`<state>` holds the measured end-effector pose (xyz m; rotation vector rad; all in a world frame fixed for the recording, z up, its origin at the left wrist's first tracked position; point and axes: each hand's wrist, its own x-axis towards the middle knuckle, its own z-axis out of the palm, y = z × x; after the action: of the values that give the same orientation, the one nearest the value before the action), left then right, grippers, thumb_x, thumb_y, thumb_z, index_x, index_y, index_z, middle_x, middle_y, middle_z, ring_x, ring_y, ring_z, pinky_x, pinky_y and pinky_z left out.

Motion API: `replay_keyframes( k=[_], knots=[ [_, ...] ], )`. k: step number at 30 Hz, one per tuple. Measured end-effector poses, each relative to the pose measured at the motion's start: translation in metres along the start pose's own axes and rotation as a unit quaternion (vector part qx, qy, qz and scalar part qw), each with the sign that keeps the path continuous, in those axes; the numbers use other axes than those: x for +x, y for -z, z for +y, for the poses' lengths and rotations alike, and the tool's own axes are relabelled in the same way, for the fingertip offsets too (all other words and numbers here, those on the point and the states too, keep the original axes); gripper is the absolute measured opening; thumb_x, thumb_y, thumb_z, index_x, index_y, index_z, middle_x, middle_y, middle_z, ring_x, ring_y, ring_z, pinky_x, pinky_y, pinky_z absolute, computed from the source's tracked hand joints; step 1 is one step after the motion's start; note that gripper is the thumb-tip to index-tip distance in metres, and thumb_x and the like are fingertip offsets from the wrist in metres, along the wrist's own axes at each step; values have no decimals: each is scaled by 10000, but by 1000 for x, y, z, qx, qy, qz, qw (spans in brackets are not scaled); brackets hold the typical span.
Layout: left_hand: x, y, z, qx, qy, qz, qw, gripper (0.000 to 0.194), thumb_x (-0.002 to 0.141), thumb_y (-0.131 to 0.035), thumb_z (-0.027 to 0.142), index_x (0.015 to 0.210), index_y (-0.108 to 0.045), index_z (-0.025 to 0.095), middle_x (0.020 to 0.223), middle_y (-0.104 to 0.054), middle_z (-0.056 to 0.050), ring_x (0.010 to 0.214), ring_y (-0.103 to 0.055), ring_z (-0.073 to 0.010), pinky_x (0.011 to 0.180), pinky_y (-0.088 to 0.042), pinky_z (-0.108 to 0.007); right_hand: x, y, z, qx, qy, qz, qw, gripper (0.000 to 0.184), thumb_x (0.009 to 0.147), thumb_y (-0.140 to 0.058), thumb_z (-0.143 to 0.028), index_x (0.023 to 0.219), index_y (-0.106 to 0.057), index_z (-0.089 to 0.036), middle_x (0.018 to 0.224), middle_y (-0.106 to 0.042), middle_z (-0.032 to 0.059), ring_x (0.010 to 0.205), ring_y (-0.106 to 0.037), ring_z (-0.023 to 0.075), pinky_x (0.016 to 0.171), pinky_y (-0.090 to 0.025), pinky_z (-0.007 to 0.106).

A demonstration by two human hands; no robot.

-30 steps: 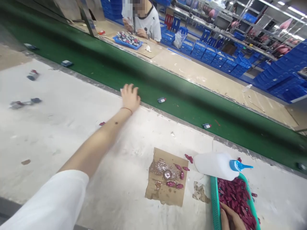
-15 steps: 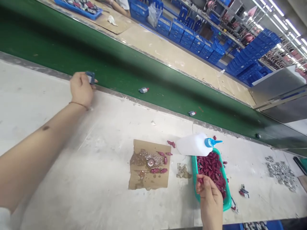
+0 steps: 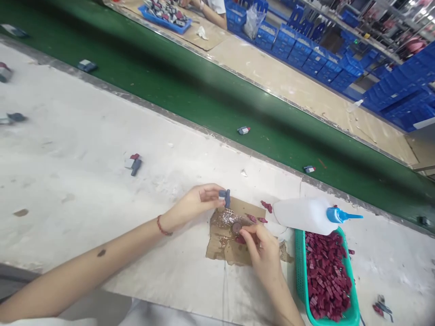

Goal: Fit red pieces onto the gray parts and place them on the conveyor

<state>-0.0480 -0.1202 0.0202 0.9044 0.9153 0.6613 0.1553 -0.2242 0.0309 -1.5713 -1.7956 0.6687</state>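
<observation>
My left hand pinches a small blue-grey part just above the glue-stained cardboard square. My right hand hovers over the cardboard with its fingers closed on a small dark red piece near the glue puddle. Several red pieces lie on the cardboard. To the right a teal basket holds many red pieces, and a white squeeze bottle with a blue nozzle lies across its top edge.
A green conveyor belt runs diagonally behind the white table and carries small blue-grey parts. One assembled part rests on the table to the left. Across the belt another person's hands work at a blue tray. Blue crates are stacked behind.
My left hand has come back from the belt edge with the blue-grey part to the cardboard. My right hand has left the teal basket and moved onto the cardboard.
</observation>
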Motion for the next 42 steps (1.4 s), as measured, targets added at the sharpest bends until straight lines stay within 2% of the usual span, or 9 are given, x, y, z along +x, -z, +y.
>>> replay_keyframes(
  k=[3,6,10,14,19,22,25,35,42],
  knots=[
    [-8,-8,-7,-33,14,-28,999,432,729,-790,325,1096,-613,182,902,-690,-24,748,-631,-150,693,-500,-281,10,-7,6,-68,76,-24,995,373,1058,-389,-364,791,-596,-204,693,-638,31,628,-597,181,592,-460,276],
    [-11,-10,-13,-59,25,-53,997,447,720,-797,291,1122,-639,176,995,-685,-44,782,-629,-142,752,-506,-287,14,-8,12,-97,93,-34,990,383,1066,-357,-357,785,-569,-206,688,-619,34,639,-597,190,599,-462,284],
    [-11,-7,-19,-77,70,-82,991,571,656,-842,246,1179,-634,150,875,-705,-33,812,-651,-161,822,-509,-308,13,-5,14,-87,90,-48,991,351,1063,-383,-350,793,-561,-212,674,-606,17,616,-594,174,575,-454,267],
    [-13,-7,-23,-22,35,-90,995,399,733,-784,365,1028,-657,129,734,-674,-15,692,-622,-148,698,-512,-279,13,-7,12,-71,97,-51,991,362,1060,-392,-350,787,-587,-212,649,-605,11,604,-600,169,576,-464,262],
    [-21,-13,-26,77,-52,-106,990,340,922,-529,465,946,-621,139,816,-662,-44,599,-546,-118,553,-453,-242,11,-5,10,58,-40,3,997,281,983,-544,-379,801,-670,-205,684,-679,22,592,-630,169,556,-504,256],
    [-25,-16,-29,145,-96,-118,978,296,955,-471,416,915,-599,153,792,-663,-40,665,-586,-139,615,-459,-245,10,-2,8,172,-145,51,973,268,900,-644,-443,807,-698,-197,659,-682,22,550,-622,162,496,-504,241],
    [-26,-17,-34,196,-119,-151,962,294,973,-427,401,891,-573,159,719,-640,-24,638,-587,-140,592,-438,-230,9,-2,5,253,-176,64,949,269,827,-727,-467,817,-702,-199,611,-647,3,495,-582,142,456,-494,231],
    [-24,-16,-39,272,-172,-193,927,380,996,-383,465,969,-587,145,647,-536,17,525,-470,-116,514,-355,-217,7,-13,-3,319,-126,61,937,250,861,-724,-428,771,-705,-195,681,-666,24,507,-580,123,455,-485,215],
    [-24,-17,-36,283,-167,-194,924,357,997,-382,450,953,-586,160,662,-562,5,541,-476,-126,528,-362,-227,6,-15,-3,256,-80,39,963,195,920,-659,-350,801,-688,-197,726,-700,38,603,-645,157,517,-515,238]
  ],
)
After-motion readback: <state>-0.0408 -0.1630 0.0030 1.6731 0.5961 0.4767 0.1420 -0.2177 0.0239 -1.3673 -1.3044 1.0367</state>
